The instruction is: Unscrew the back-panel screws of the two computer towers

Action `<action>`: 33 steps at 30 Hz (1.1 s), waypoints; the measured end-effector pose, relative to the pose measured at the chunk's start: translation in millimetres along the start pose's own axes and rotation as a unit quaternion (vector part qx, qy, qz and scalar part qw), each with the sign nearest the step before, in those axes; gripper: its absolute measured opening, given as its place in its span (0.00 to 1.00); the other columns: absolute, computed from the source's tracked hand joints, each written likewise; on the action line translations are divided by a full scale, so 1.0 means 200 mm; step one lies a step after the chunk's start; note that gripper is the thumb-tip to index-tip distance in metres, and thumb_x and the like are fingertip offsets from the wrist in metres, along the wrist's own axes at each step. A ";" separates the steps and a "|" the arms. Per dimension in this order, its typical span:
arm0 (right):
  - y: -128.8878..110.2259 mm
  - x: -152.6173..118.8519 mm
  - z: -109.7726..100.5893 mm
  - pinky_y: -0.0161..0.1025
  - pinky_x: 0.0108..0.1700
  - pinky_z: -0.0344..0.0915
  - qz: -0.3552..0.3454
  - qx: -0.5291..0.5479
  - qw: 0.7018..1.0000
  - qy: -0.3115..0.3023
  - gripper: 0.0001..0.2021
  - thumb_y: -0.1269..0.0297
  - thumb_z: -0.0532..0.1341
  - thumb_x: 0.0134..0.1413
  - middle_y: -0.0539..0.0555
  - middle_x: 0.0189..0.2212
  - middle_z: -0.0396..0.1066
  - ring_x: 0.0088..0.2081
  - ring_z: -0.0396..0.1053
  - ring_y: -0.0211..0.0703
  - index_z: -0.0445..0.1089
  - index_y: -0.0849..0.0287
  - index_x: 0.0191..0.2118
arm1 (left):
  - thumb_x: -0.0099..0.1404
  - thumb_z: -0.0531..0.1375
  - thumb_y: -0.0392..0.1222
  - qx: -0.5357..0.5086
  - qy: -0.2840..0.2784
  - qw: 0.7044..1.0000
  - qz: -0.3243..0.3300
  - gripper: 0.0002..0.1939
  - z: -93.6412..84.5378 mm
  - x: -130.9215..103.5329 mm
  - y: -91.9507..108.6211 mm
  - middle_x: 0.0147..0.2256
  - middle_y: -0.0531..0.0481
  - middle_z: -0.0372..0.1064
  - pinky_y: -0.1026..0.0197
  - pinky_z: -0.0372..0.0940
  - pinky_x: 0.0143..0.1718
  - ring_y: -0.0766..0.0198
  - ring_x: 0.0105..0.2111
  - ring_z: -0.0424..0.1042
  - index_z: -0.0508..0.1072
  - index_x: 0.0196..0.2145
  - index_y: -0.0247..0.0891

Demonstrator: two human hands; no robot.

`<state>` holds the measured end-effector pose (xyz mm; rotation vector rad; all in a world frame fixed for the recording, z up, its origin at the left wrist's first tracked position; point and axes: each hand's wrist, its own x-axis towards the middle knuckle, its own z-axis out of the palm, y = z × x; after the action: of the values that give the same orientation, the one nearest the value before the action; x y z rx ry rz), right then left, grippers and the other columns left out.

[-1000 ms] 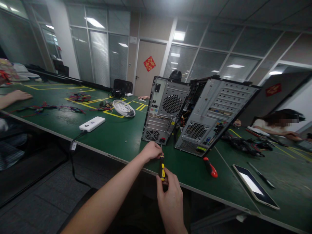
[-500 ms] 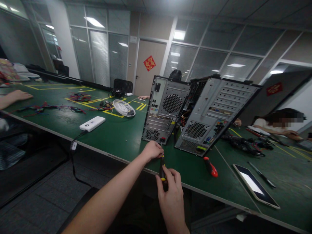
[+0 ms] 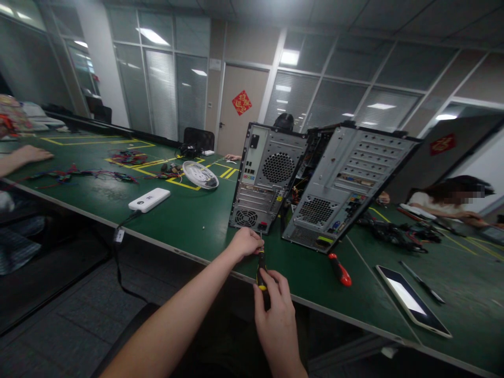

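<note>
My right hand point(image 3: 277, 304) has its fingers closed round the black-and-yellow handle of a screwdriver point(image 3: 261, 270). The shaft points away from me, toward the bottom rear edge of a computer tower point(image 3: 255, 191), just under its red switch. Closed at the front of the screwdriver, my left hand point(image 3: 248, 243) pinches around the shaft; its fingertips are partly hidden. Whether the tip sits in a screw is too small to tell. A second computer tower point(image 3: 331, 189) stands tilted to the right of the first, its rear panel toward me.
A red-and-black screwdriver point(image 3: 340, 270) lies right of the towers, near a phone point(image 3: 413, 299) and a pen point(image 3: 423, 282). Left are a white power bank point(image 3: 149, 200) with a cable, loose wires point(image 3: 79, 174) and a white oval tray point(image 3: 200, 175). Other people sit at the table.
My right hand and the screwdriver handle have shifted very slightly, the fingers turning a little on the handle. My left hand and both towers stay in place.
</note>
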<state>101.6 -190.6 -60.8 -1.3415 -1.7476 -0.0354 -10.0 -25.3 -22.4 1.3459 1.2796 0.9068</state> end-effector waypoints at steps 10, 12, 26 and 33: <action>0.01 0.00 0.01 0.46 0.51 0.77 0.023 0.035 0.999 0.021 0.14 0.62 0.60 0.72 0.62 0.50 0.76 0.48 0.79 0.51 0.75 0.57 0.57 | 0.61 0.62 0.30 -0.062 -0.016 0.998 -0.002 0.10 0.00 -0.01 0.00 0.22 0.50 0.75 0.64 0.69 0.29 0.68 0.21 0.71 0.76 0.22 0.35; 0.01 0.01 0.01 0.47 0.52 0.77 0.022 0.035 0.999 0.023 0.14 0.62 0.60 0.72 0.62 0.50 0.76 0.49 0.79 0.52 0.75 0.58 0.57 | 0.60 0.62 0.28 -0.071 -0.021 0.997 -0.012 0.10 0.00 -0.01 0.00 0.21 0.51 0.75 0.65 0.69 0.29 0.68 0.21 0.72 0.75 0.22 0.35; 0.02 0.04 -0.01 0.45 0.52 0.78 -0.029 0.015 0.999 -0.031 0.17 0.68 0.58 0.71 0.64 0.55 0.72 0.52 0.78 0.52 0.76 0.56 0.60 | 0.66 0.64 0.37 -0.071 0.075 0.995 0.016 0.05 -0.06 -0.05 0.02 0.24 0.53 0.74 0.64 0.68 0.29 0.66 0.23 0.74 0.73 0.32 0.37; 0.03 0.06 -0.04 0.44 0.47 0.78 -0.030 0.026 0.998 -0.038 0.16 0.67 0.57 0.73 0.64 0.55 0.69 0.41 0.77 0.44 0.79 0.57 0.56 | 0.73 0.56 0.48 -0.049 0.386 0.897 0.208 0.10 -0.36 0.07 0.06 0.38 0.47 0.75 0.56 0.68 0.49 0.57 0.41 0.75 0.70 0.39 0.40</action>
<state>111.6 -184.1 -51.4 -1.2668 -1.8410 0.0271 -74.1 2.5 1.2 1.2331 1.5062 1.9168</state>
